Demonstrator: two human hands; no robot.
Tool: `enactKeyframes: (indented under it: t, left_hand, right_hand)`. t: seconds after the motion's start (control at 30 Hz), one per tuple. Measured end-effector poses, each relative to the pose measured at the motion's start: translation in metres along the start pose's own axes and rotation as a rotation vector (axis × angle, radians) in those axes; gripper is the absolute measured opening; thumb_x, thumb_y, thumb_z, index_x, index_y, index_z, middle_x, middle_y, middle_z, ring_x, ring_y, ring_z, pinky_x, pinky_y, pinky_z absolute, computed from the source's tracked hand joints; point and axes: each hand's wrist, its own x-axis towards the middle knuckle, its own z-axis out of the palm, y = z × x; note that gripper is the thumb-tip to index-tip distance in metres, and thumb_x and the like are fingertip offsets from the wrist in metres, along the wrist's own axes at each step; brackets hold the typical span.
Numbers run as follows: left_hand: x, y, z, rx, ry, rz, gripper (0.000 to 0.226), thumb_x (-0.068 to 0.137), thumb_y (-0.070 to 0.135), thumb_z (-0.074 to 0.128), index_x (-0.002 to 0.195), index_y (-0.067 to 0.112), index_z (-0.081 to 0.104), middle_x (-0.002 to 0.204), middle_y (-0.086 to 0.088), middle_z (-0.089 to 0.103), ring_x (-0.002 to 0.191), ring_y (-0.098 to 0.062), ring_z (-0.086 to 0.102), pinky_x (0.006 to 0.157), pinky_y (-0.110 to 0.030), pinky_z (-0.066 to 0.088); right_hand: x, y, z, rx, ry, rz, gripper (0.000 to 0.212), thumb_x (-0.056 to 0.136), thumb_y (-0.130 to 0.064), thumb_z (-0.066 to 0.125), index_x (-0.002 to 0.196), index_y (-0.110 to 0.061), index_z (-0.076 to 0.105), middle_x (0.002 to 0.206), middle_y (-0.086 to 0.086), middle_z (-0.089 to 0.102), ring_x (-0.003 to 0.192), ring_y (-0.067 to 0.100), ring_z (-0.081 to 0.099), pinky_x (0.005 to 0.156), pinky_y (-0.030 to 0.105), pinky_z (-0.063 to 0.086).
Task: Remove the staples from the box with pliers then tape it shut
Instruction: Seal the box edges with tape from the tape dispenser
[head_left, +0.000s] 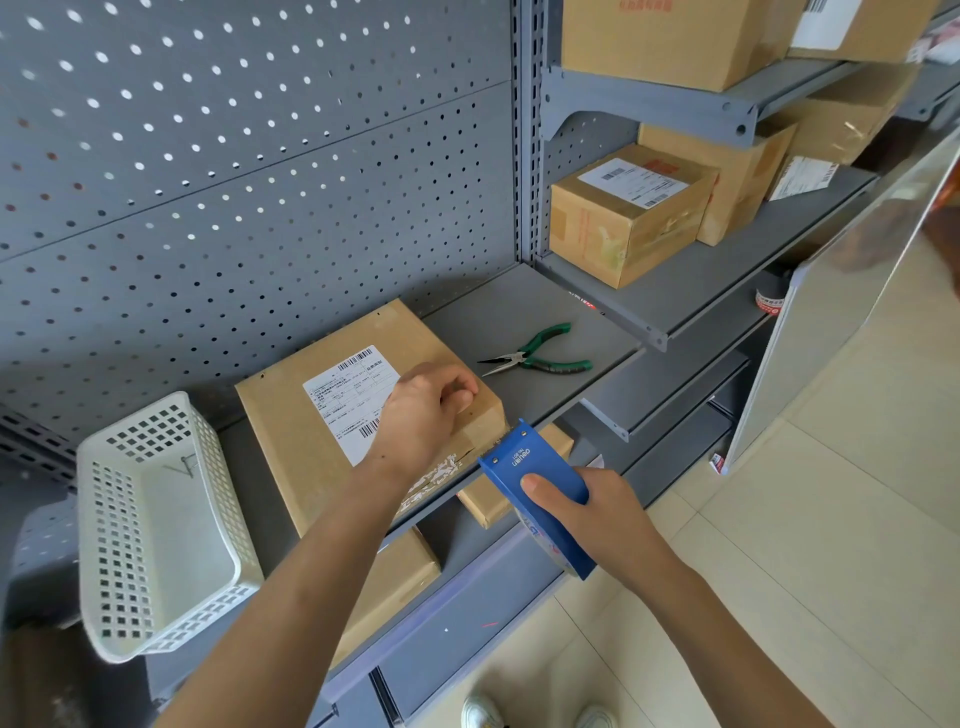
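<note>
Taping is in hand — left hand (423, 410) presses the box (332, 415), right hand (597, 512) grips the dispenser (530, 493) at its corner — next, probably a steady pull.

Matt cardboard box (332, 410) (paper label (349, 395)) — glossy blue plastic dispenser (535, 499) — painted metal shelf (545, 332).

Grey pegboard wall (208, 171) backs grey metal shelves (691, 291) over pale floor tiles (831, 519).
</note>
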Motion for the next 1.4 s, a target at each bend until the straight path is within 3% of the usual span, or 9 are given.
enactKeyframes:
  t: [0.17,0.4,0.67,0.87,1.03,1.2,1.4]
  left_hand:
    - [-0.001,0.002,-0.001,-0.003,-0.001,-0.018,0.014,0.097,0.017,0.063,0.091,0.027,0.070,0.081,0.022,0.056,0.072,0.005,0.054,0.058,-0.004,0.036]
    - [0.000,0.002,-0.001,0.016,0.001,-0.010,0.013,0.097,0.016,0.063,0.092,0.025,0.071,0.079,0.022,0.055,0.071,0.002,0.054,0.058,-0.005,0.035]
    - [0.000,0.000,0.001,-0.006,0.006,-0.014,0.014,0.097,0.016,0.063,0.091,0.026,0.070,0.081,0.021,0.055,0.072,-0.001,0.054,0.061,-0.012,0.039]
    - [0.000,-0.003,0.002,-0.004,0.004,-0.017,0.014,0.097,0.018,0.063,0.092,0.029,0.070,0.085,0.021,0.054,0.076,0.000,0.054,0.062,-0.012,0.038]
    - [0.002,-0.003,0.003,-0.019,0.002,-0.015,0.015,0.096,0.018,0.064,0.090,0.030,0.069,0.089,0.015,0.058,0.080,-0.001,0.055,0.065,-0.014,0.039]
    - [0.001,-0.001,0.002,-0.033,0.002,-0.031,0.014,0.095,0.016,0.063,0.088,0.027,0.069,0.084,0.017,0.057,0.079,0.000,0.054,0.064,-0.014,0.038]
    - [0.000,-0.001,0.002,-0.047,0.004,-0.035,0.014,0.095,0.016,0.064,0.087,0.026,0.068,0.081,0.018,0.056,0.078,0.001,0.053,0.064,-0.015,0.038]
  right_hand:
    - [-0.002,0.002,-0.004,-0.055,0.021,-0.035,0.047,0.089,-0.061,0.069,0.076,-0.017,0.061,0.062,-0.007,0.061,0.056,0.006,0.061,0.056,0.021,0.047]
    - [0.002,-0.003,-0.010,-0.143,-0.004,-0.021,0.066,0.071,-0.084,0.058,0.072,-0.018,0.058,0.060,-0.006,0.060,0.055,0.007,0.060,0.056,0.026,0.049]
    - [0.001,0.006,0.012,-0.065,0.048,0.021,0.052,0.091,-0.065,0.063,0.072,-0.018,0.053,0.061,-0.005,0.054,0.051,0.004,0.052,0.053,0.018,0.041]
    - [0.002,0.006,0.011,-0.051,0.037,0.038,0.050,0.092,-0.065,0.063,0.077,-0.018,0.056,0.064,-0.006,0.057,0.055,0.005,0.057,0.053,0.016,0.043]
    - [0.005,0.004,0.010,-0.038,0.018,0.061,0.057,0.091,-0.066,0.064,0.073,-0.014,0.053,0.060,-0.004,0.054,0.052,0.007,0.052,0.055,0.022,0.042]
    - [0.007,-0.002,0.010,-0.054,0.005,0.066,0.052,0.093,-0.063,0.064,0.068,-0.019,0.049,0.055,-0.007,0.050,0.044,0.002,0.048,0.050,0.015,0.038]
    - [0.011,-0.006,0.012,-0.101,0.012,0.092,0.055,0.091,-0.066,0.063,0.067,-0.019,0.046,0.057,-0.005,0.047,0.044,0.004,0.045,0.049,0.017,0.035]
